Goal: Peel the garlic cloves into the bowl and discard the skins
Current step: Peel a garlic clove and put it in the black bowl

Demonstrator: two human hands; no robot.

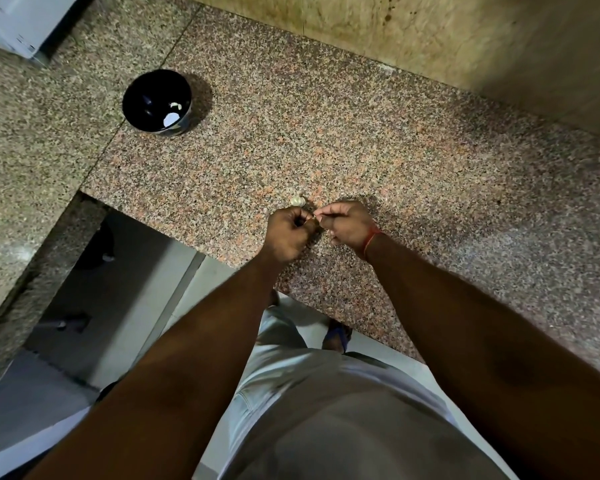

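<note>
The counter (326, 140) is speckled granite in pink, grey and black, polished, with a faint sheen toward its edges. The wall (430, 39) behind is smooth beige marble-like stone with darker stains. The bowl (142, 95) is glossy black, ceramic or plastic. Papery white garlic (297, 201) looks matt. A red thread (371, 239) circles the right wrist. The shirt (343, 427) is soft grey cloth.

Countertop: speckled granite (326, 116), seam visible.
Wall: beige stone (465, 39).
Far left corner: white appliance (11, 22).
Floor: pale tiles (201, 282).
</note>
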